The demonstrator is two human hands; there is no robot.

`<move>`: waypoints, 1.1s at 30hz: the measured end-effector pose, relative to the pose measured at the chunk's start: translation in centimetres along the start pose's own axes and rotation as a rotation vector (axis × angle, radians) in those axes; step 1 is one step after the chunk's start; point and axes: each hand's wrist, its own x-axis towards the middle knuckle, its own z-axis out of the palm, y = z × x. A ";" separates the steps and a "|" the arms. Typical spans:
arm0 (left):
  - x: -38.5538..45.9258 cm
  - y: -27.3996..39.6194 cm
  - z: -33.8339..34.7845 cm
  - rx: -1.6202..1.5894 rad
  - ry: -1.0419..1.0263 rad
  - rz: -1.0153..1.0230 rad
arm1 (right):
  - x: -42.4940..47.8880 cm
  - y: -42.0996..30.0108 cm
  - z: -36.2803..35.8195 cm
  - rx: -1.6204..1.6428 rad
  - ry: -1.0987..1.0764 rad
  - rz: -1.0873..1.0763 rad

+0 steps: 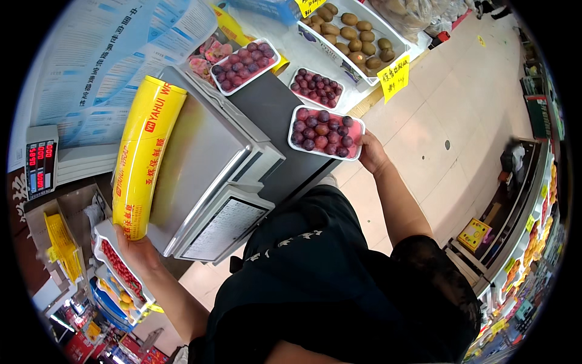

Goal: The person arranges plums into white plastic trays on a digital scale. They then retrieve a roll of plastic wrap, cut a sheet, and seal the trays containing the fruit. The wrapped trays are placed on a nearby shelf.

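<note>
My left hand (138,252) grips the lower end of a yellow roll of cling film (148,154), which lies slanted over the metal pan of a weighing scale (200,154). At the right, my right hand (373,150) holds the edge of a white tray of plums (325,133), its fingers partly hidden by the tray. Just beyond that tray lies one of smaller dark fruit (317,87). Another tray of plums (245,66) rests at the scale's far edge, beside the dark counter surface (268,109).
A white box of kiwifruit (352,41) with a yellow handwritten sign (393,78) stands at the back. The scale's lit display (41,166) is at the left. Below it are a yellow basket (63,245) and a box of red fruit (122,268). Fruit shelves (523,259) line the right.
</note>
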 end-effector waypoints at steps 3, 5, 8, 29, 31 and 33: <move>-0.9 -0.4 0.0 -0.059 0.050 -0.007 | 1.2 -1.0 0.1 0.096 -0.074 0.032; -1.7 -0.5 0.0 -0.136 0.119 -0.016 | 2.6 -1.1 -0.3 0.170 -0.138 0.102; -3.6 -0.4 0.4 -0.186 0.213 -0.005 | 4.0 -1.8 -0.2 0.222 -0.201 0.140; -18.8 -2.6 -2.8 -0.015 -0.008 -0.079 | 4.3 -17.3 11.3 -0.071 -0.329 -0.153; -18.8 -3.2 -2.4 -0.009 0.014 -0.083 | 2.8 -17.5 15.1 -0.085 -0.355 -0.148; -18.6 -4.0 -2.3 0.002 0.047 -0.087 | 1.6 -16.8 18.6 -0.147 -0.433 -0.114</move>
